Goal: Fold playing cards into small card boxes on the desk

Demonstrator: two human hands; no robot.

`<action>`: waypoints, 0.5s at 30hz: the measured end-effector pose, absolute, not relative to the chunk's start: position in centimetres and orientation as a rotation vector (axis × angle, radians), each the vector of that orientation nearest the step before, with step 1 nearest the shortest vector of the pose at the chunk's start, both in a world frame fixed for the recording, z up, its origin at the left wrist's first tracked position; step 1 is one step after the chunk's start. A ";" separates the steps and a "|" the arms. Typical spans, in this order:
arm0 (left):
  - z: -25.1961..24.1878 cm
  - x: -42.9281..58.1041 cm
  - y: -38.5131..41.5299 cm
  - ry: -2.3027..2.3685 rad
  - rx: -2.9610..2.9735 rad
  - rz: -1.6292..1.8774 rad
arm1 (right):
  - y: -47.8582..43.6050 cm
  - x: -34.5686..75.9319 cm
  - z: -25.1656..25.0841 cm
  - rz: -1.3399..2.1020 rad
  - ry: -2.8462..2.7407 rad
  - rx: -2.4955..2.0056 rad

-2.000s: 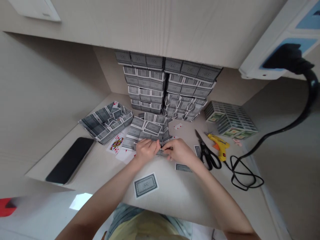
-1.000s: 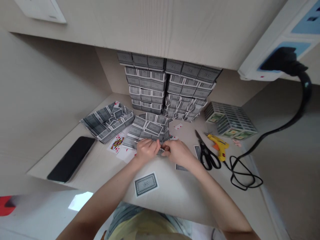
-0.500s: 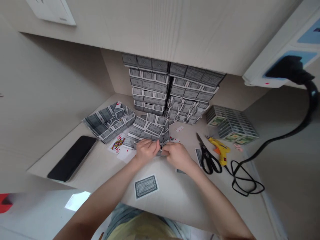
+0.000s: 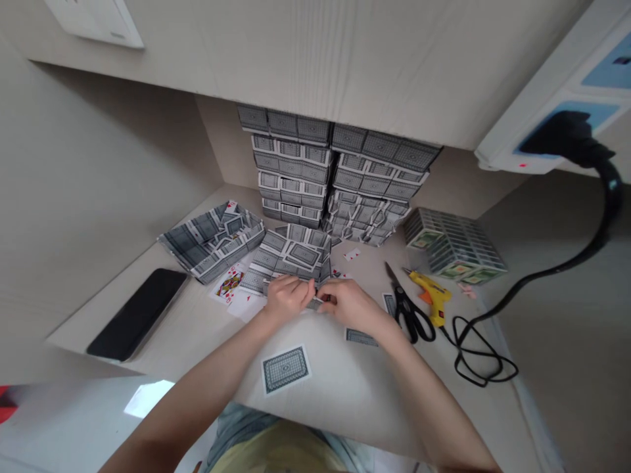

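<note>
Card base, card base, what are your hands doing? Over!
Pinching folded card between left hand and right hand. Just behind them, card tray. Off right, scissors and glue gun, not in the way.

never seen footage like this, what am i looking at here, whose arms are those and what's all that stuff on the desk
There is no machine: a person wears a camera on the head, so the single view looks forward and down along their own bare arms. The left hand and right hand meet at the near edge of a card tray built from grey-backed playing cards, and both pinch it. Behind it stand stacks of similar trays; another open tray lies to the left. Also on the desk: a black phone, a face-down card, scissors, a yellow glue gun with its black cord, and wrapped card packs.
</note>
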State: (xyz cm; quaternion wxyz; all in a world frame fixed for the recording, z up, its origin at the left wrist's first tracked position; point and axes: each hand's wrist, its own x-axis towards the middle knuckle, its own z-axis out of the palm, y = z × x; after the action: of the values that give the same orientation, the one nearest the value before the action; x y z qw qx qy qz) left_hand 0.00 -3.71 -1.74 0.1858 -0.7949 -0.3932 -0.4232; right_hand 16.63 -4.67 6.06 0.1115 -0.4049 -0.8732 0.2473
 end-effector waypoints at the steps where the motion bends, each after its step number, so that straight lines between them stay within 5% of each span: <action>1: -1.7 0.0 -3.6 -1.124 -2.229 -1.198 | -4.5 16.9 6.0 0.761 -2.561 -1.151; 15: -1.6 -0.7 -3.2 -1.159 -2.262 -1.252 | -3.5 17.2 3.8 0.743 -2.482 -0.877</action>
State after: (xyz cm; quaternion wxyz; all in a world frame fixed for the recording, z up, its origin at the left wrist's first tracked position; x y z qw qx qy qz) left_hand -0.70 -3.24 -1.63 0.1535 -0.7890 -0.4041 -0.4366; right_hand 17.23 -3.47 3.79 0.2019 -0.3139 -0.8887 0.2662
